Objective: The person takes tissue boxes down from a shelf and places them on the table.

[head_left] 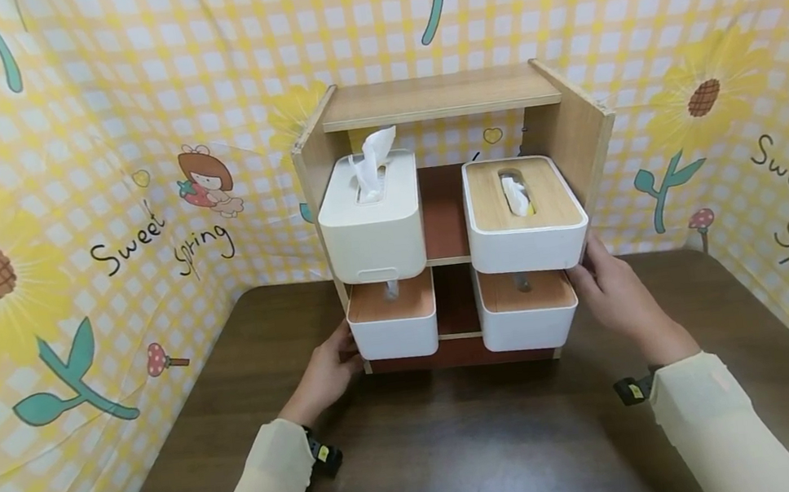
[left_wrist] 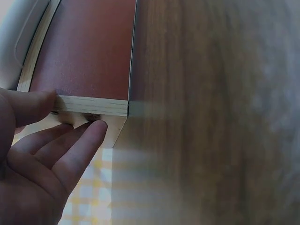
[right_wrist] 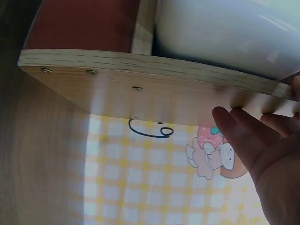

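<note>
A small wooden shelf with reddish-brown inner boards stands on the table. My left hand grips its left side panel low down; in the left wrist view the thumb lies at the front edge, the fingers against the outer face. Higher up, my right hand holds the right side panel, fingertips on its outer face and thumb by the front edge. On the upper level sit an all-white tissue box and a wood-lidded tissue box. Below them are two more wood-lidded boxes, left and right.
The dark wooden table extends in front of the shelf and to both sides. A yellow checked cloth with flowers and lettering hangs behind and at the sides. All the boxes jut forward past the shelf's front edge.
</note>
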Tool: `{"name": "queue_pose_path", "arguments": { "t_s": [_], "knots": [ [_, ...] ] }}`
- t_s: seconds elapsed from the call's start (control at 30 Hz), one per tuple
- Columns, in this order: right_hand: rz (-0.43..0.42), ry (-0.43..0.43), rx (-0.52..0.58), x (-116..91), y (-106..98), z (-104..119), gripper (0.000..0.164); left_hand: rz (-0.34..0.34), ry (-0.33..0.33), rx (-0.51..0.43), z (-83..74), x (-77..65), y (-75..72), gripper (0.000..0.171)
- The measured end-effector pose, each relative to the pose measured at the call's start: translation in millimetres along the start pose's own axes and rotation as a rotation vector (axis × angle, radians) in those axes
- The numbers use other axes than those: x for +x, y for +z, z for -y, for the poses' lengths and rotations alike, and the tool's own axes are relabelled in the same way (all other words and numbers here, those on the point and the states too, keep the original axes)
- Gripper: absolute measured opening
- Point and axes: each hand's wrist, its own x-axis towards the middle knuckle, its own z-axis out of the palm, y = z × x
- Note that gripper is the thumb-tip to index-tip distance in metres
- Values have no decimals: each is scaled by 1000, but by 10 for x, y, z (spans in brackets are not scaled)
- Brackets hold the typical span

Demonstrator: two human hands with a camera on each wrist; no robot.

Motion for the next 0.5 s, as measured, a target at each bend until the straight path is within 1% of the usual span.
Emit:
{"name": "queue_pose_path", "arguments": {
  "t_s": [0.23, 0.37, 0.5],
  "knots": [
    [5, 7, 77, -14, 27, -60, 45, -8, 38, -7, 14, -2, -2, 71],
    [-2, 15, 112, -22, 49, -94, 48, -8, 41, -8, 24, 4, -3, 74],
    [-29, 26, 129, -32, 84, -137, 51, -13, 46, -5, 23, 4, -2, 78]
  ]
}}
